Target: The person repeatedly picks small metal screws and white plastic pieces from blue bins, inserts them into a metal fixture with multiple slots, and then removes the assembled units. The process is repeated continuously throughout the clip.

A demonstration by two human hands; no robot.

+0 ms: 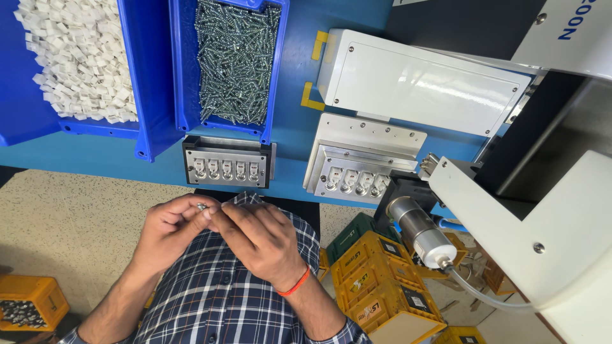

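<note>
Head view looked down on a blue desk (299,172) with both hands held together just below its near edge. The left hand (169,229) had its fingers curled, its grip pinching a small silvery part (202,206) between thumb and forefinger. The right hand (261,239) met it from the other side, fingertips pressed together against the same part; whether it truly gripped the part or only touched it I could not tell. A red band (294,284) circled the right wrist, and a plaid shirt (217,299) showed beneath both hands.

Just above the hands, a dark jig (226,162) lay on the desk with a row of white pieces seated in it. To its right sat a second, paler jig (354,172) holding a like row, under a white machine (529,229) with a metal cylinder (417,232) and a hose. A white box (421,79) lay behind that jig.

Further back stood two blue bins side by side: one (185,102) full of screws (236,60), one (32,121) full of small white pieces (80,57). On the floor were yellow crates (376,286) at the right and another yellow crate (32,299) at the left.
</note>
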